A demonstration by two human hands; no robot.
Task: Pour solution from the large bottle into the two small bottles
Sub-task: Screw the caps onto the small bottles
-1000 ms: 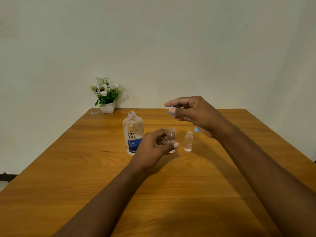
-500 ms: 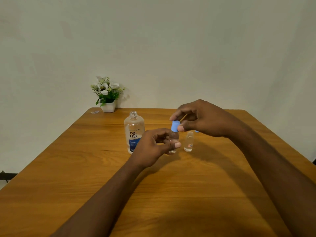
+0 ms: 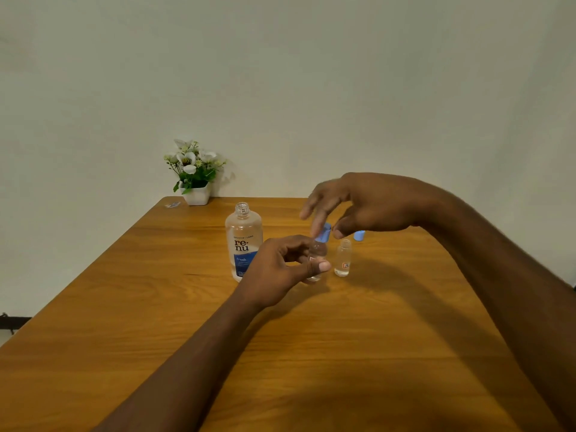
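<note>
The large clear bottle (image 3: 243, 241) with a blue "renu" label stands uncapped at the middle of the wooden table (image 3: 311, 353). Right of it, my left hand (image 3: 277, 269) grips a small clear bottle (image 3: 317, 252) by its body, just off or on the tabletop. A blue cap (image 3: 324, 234) sits on that bottle's neck. My right hand (image 3: 367, 207) hovers over it, a finger and the thumb pinching the cap, the other fingers spread and blurred. The second small bottle (image 3: 343, 258) stands uncapped just to the right, holding a little liquid.
Another blue cap (image 3: 359, 235) lies on the table behind the second small bottle. A white pot of flowers (image 3: 194, 173) stands at the far left corner, with a small wrapper (image 3: 173, 204) beside it. A pale wall rises behind the table.
My right hand brought the blue cap down from the air onto the small bottle in my left hand. Its fingers have since spread out around the cap.
</note>
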